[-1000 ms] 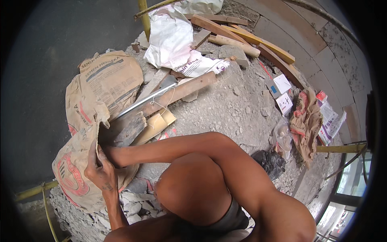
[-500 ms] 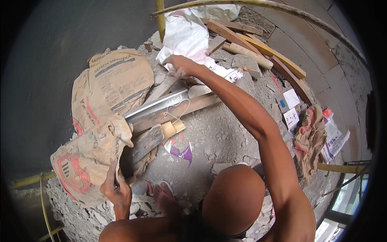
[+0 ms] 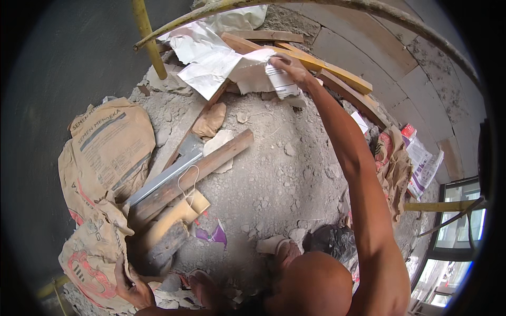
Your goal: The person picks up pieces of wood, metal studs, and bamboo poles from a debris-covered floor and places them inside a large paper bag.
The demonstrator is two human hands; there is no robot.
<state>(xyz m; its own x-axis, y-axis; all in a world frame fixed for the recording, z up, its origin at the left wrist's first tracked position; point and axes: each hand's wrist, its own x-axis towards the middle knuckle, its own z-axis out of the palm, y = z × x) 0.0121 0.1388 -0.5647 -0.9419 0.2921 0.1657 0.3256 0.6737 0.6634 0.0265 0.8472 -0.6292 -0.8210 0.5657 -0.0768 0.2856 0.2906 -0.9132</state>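
Note:
My left hand (image 3: pixel 133 287) grips the lower edge of a brown paper sack (image 3: pixel 97 247) with red print. The sack's mouth gapes beside wood scraps at the lower left. At the far side, my right arm reaches out and my right hand (image 3: pixel 291 71) pinches the printed corner of a crumpled white sack (image 3: pixel 216 66), which stretches left from it over the rubble. Between the hands lie a wooden plank (image 3: pixel 221 158), a grey metal channel (image 3: pixel 166 176), a yellowish wood piece (image 3: pixel 179 213) with a loop of string, and a dark weathered block (image 3: pixel 166 247).
Another brown sack (image 3: pixel 113 142) leans by the dark wall. Long timber strips (image 3: pixel 342 76) and a bamboo pole (image 3: pixel 337 4) cross the far side. Crumpled brown paper (image 3: pixel 392 174), a purple-and-white packet (image 3: pixel 424 166) and a black plastic bag (image 3: pixel 331 239) lie right. A purple scrap (image 3: pixel 213 234) rests on rubble.
My right hand has moved right, pulling the white sack's printed end with it and baring the rubble and plank end. My left hand stays at the brown sack's edge. The whole view has shifted.

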